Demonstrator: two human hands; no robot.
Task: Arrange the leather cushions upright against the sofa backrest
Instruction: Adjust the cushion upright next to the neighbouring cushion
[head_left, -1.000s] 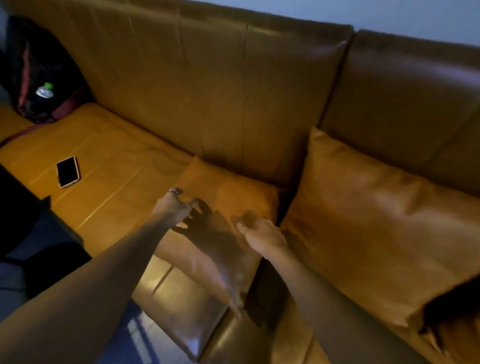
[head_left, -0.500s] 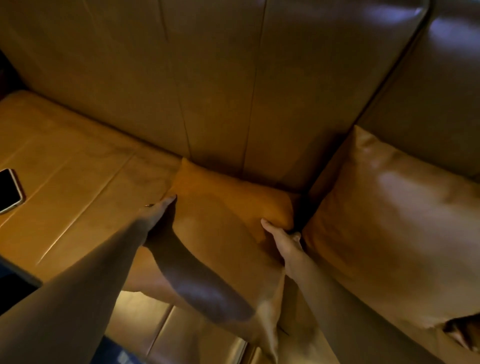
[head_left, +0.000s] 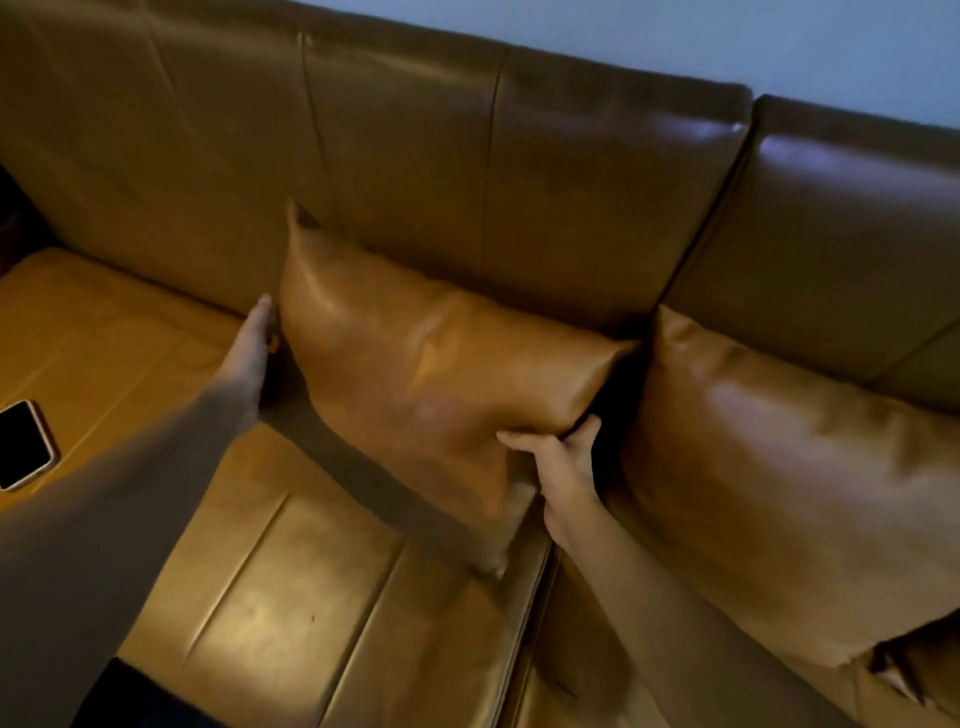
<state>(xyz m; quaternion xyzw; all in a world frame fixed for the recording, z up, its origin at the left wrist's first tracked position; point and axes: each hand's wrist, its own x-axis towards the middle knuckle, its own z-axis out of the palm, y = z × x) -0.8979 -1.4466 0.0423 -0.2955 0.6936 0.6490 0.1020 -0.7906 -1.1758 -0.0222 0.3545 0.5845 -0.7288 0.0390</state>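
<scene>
A tan leather cushion (head_left: 415, 369) is raised off the seat and tilted, its top edge leaning on the brown sofa backrest (head_left: 467, 171). My left hand (head_left: 249, 353) presses flat against the cushion's left side, fingers extended. My right hand (head_left: 563, 467) grips its lower right edge, thumb on the front face and fingers behind. A second, larger tan cushion (head_left: 779, 467) leans against the backrest section to the right, just beside my right hand.
A black phone (head_left: 21, 444) lies on the seat cushion (head_left: 291, 597) at the far left edge. A seam (head_left: 524, 623) divides the two seat sections below my right arm. Something dark shows at the left edge (head_left: 10, 218) and at the lower right corner (head_left: 893, 670).
The cushion lay flat on the seat with my hands at its sides; both hands have since tipped it up toward the backrest. The camera view has pulled back and up.
</scene>
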